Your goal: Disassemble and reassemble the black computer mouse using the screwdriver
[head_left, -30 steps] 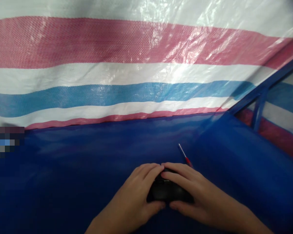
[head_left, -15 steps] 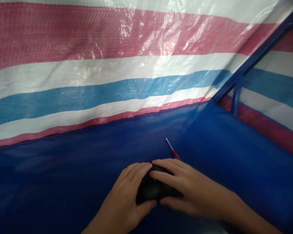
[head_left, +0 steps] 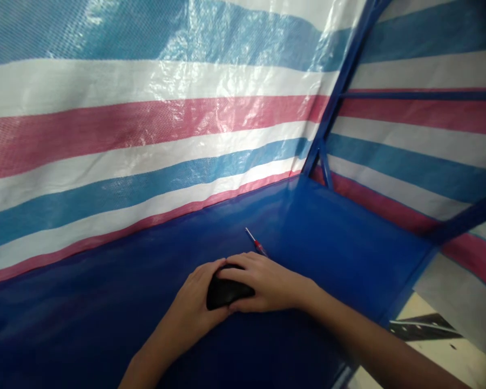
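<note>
Both hands are wrapped round a black, rounded computer mouse held low over a blue surface. My left hand grips its left side, with the thumb along the near edge and the fingers over the far edge. On the other side, my right hand lays its fingers across the top, and its thumb presses the near edge. The two thumb tips almost meet. Just beyond my right fingers lies a small screwdriver with a metal shaft and a red handle, its handle end partly hidden.
A striped red, white and blue plastic sheet forms a wall behind the surface. At the right stand a blue metal post and a second striped sheet. A pale floor shows past the right edge.
The view has turned right and up, so more of the post, right-hand sheet and floor shows. Both hands still hold the mouse, and the screwdriver still lies beyond them.
</note>
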{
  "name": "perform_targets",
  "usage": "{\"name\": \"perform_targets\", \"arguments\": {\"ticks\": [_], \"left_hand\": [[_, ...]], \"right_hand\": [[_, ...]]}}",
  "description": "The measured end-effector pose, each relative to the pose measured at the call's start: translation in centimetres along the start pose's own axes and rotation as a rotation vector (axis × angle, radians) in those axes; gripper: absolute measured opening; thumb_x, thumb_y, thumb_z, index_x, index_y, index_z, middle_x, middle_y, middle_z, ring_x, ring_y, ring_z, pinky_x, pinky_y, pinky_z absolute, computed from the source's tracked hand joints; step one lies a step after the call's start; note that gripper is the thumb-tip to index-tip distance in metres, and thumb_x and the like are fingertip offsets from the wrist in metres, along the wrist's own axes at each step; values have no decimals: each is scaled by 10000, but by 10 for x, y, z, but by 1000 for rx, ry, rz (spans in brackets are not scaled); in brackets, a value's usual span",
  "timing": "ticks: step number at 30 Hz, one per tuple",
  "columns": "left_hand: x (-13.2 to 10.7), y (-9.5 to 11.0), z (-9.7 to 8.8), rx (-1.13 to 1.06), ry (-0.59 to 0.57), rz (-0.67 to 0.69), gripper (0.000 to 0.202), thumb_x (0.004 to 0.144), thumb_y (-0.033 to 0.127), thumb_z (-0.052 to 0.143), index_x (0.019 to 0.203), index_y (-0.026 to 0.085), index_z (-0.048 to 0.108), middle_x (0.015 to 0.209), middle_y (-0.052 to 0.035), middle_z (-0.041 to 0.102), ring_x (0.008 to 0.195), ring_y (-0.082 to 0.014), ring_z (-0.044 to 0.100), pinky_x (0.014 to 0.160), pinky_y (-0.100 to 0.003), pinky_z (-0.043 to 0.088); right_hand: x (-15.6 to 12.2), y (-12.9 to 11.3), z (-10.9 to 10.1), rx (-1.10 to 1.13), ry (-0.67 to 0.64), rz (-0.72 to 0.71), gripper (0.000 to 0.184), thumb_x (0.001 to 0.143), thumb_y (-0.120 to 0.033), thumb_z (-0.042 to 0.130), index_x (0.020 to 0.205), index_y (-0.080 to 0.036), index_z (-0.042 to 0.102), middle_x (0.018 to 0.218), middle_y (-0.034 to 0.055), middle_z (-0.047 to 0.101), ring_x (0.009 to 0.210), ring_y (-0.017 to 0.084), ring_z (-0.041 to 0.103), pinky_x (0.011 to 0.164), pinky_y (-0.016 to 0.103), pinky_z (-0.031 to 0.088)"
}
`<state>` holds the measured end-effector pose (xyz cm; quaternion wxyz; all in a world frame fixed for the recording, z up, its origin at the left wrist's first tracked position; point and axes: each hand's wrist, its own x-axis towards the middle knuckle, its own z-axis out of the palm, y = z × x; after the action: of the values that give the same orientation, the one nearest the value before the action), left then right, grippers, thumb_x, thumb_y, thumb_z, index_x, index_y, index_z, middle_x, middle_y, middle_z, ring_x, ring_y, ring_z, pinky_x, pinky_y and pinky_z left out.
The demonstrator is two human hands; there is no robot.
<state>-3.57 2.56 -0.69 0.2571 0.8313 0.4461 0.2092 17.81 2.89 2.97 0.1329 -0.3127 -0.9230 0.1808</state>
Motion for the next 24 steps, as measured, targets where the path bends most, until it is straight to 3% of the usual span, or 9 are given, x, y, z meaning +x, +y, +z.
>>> {"name": "perform_targets", "arguments": {"ticks": [9, 16, 24], "left_hand": [[3, -4, -5, -34, -62, 22, 702, 692, 320, 691, 1331, 160, 445, 1354, -146, 519, 1242, -299, 486, 1073, -482, 354], [3, -7, -5, -57, -59, 46, 712, 713, 434, 692, 1337, 201, 439, 1357, -122, 515, 1244, -293, 475, 1069, -465, 353], [3, -10, -3, -117, -32, -4, 826, 665, 493, 727, 1373, 208, 412, 1399, -125, 473, 1280, -300, 445, 1098, -463, 326]], "right_hand": [[-8, -4, 7, 1, 95, 78, 556, 816, -491, 606, 1300, -228, 526, 1341, 88, 532, 1185, 249, 526, 1016, 379, 375], [-6, -1, 13, -37, 134, 51, 565, 814, -495, 606, 1310, -234, 527, 1335, 81, 548, 1163, 259, 534, 1008, 386, 368], [-2, -1, 22, -93, 168, 44, 637, 790, -636, 544, 1286, -236, 543, 1268, 79, 586, 1062, 258, 558, 941, 386, 404]]}}
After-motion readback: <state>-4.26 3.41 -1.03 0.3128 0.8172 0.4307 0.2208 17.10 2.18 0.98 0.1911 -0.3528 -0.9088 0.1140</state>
